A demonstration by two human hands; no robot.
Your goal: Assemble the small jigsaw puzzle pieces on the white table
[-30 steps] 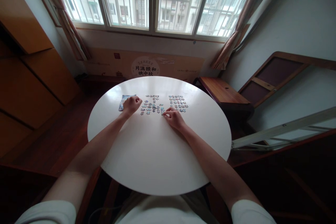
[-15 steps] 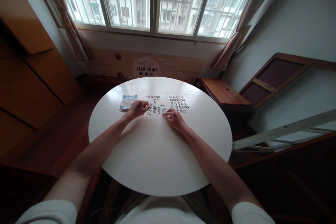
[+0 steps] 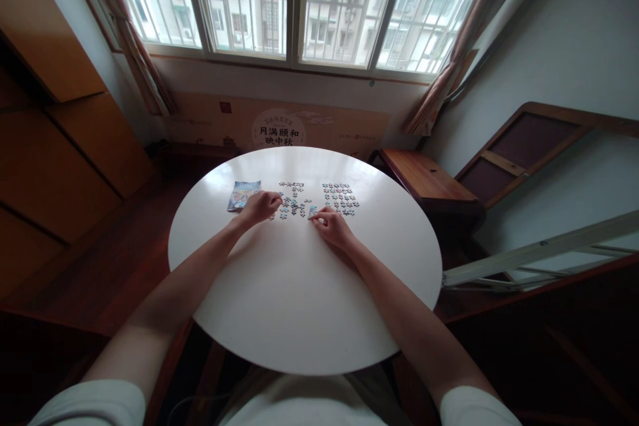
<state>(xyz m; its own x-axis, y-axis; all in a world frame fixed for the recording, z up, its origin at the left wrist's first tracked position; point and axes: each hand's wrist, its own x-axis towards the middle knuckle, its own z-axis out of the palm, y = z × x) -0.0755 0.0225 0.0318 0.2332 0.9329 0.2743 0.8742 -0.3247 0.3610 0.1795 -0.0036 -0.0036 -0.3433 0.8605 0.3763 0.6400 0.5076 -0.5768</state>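
A round white table (image 3: 299, 293) carries loose jigsaw pieces (image 3: 295, 203) in a scattered cluster, and a tidier group of pieces (image 3: 339, 197) lies to their right. My left hand (image 3: 259, 206) rests at the cluster's left edge with fingers curled in a pinch over some pieces. My right hand (image 3: 332, 225) sits at the cluster's near right edge, fingertips pinched on a puzzle piece (image 3: 312, 213). A small printed picture card (image 3: 243, 194) lies flat just left of my left hand.
A wooden bench (image 3: 424, 176) stands to the table's right, with a leaning wooden frame (image 3: 529, 146) and a pale metal rail (image 3: 539, 249) beyond it. Wooden cabinets (image 3: 64, 146) line the left wall. A barred window (image 3: 299, 3) and printed cardboard (image 3: 279, 126) are behind.
My left hand slid right from the picture card to the left edge of the loose pieces. My right hand stayed in place, pinched on its piece.
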